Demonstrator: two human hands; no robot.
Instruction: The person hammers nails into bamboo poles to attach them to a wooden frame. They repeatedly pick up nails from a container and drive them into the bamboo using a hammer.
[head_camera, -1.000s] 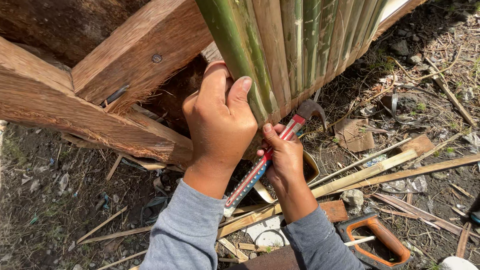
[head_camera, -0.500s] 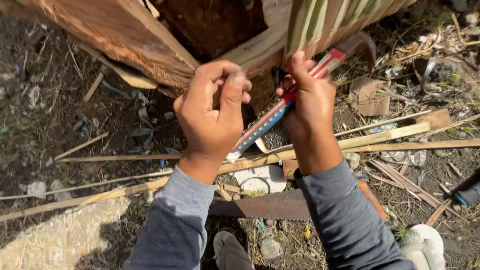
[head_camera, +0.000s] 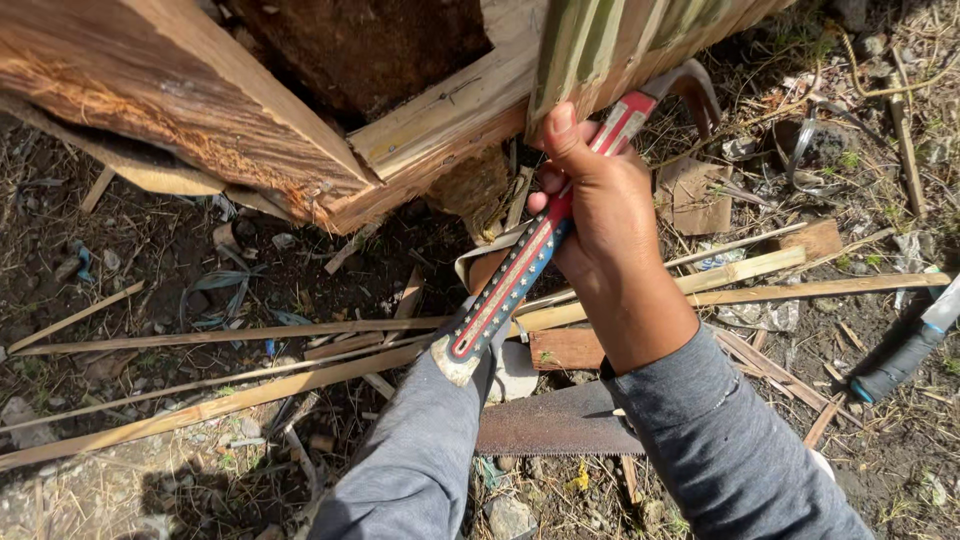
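My right hand (head_camera: 610, 225) is shut around the red handle of a claw hammer (head_camera: 500, 300). Its thumb presses against the lower edge of a green-and-tan panel of split bamboo slats (head_camera: 620, 40). The hammer's curved claw head (head_camera: 695, 85) lies up against that panel, and the patterned grip end points down toward me. My left arm's grey sleeve (head_camera: 420, 460) rises under the handle; my left hand is hidden behind the handle and the right hand. Rough wooden beams (head_camera: 200, 130) carry the panel.
A rusty saw blade (head_camera: 555, 425) lies on the ground between my arms. Long bamboo strips (head_camera: 230, 400) and wood offcuts (head_camera: 565, 350) are scattered over dirt and dry grass. A black-and-white tool handle (head_camera: 905, 350) lies at the right edge.
My left hand, raised beside the right one earlier, has dropped out of sight behind the hammer handle. The right hand has shifted up so that its thumb presses the bamboo panel.
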